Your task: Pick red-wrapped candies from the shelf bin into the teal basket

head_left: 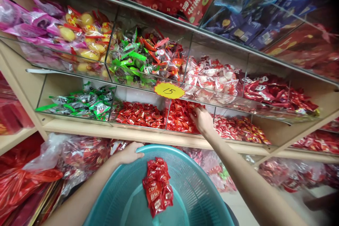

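Note:
My left hand [129,152] is closed over the rim of a teal plastic basket [209,190], thumb on the inside. At the bottom of the basket lies a small heap of shiny red candy packets [157,187]. My right hand [203,120] reaches into a lower shelf compartment of small red wrapped candies [178,116]. Its fingers are curled and pinched at a red wrapped candy [200,106]; the fingertips are partly hidden. A yellow price tag [169,90] marked 15 hangs just above and left of this hand.
Clear dividers and front panels edge the compartments. Green-wrapped sweets [92,102] are at lower left, white-and-red packets [212,77] above my right hand. A wooden shelf edge [127,133] runs behind the basket. Bagged goods [82,152] sit below, with a red plastic bag [23,187] at left.

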The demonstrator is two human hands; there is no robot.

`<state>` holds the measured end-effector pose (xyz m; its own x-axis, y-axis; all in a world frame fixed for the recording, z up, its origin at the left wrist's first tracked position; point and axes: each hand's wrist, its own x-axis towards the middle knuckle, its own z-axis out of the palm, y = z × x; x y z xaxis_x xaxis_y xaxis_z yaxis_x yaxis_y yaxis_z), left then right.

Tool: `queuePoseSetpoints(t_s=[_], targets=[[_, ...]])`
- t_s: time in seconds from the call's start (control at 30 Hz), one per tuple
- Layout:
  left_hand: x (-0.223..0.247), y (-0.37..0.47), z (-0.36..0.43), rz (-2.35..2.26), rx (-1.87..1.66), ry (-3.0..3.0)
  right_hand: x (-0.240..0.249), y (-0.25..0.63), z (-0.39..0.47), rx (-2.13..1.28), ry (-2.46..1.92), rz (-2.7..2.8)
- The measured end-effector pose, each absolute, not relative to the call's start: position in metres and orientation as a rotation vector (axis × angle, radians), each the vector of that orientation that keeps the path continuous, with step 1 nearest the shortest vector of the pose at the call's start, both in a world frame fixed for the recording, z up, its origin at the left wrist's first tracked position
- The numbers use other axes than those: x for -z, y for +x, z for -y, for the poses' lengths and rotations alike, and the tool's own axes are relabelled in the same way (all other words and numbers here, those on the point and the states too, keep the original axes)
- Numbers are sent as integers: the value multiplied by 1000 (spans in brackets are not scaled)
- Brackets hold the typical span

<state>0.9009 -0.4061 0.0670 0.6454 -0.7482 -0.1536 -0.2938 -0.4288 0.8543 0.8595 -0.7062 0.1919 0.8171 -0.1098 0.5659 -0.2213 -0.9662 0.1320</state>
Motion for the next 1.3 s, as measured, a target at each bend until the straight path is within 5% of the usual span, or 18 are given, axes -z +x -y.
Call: queuePoseSetpoints(t_s=[0.5, 0.8, 1.3], targets=[[-59, 905, 404, 884, 654, 2006, -177, 786, 680, -1365, 2935, -281], [-60, 904, 405, 857, 648, 2041, -101, 737, 649, -541, 2996, -600], [-61, 904, 406, 842, 676, 2032, -90, 726, 628, -295, 3055, -596]])
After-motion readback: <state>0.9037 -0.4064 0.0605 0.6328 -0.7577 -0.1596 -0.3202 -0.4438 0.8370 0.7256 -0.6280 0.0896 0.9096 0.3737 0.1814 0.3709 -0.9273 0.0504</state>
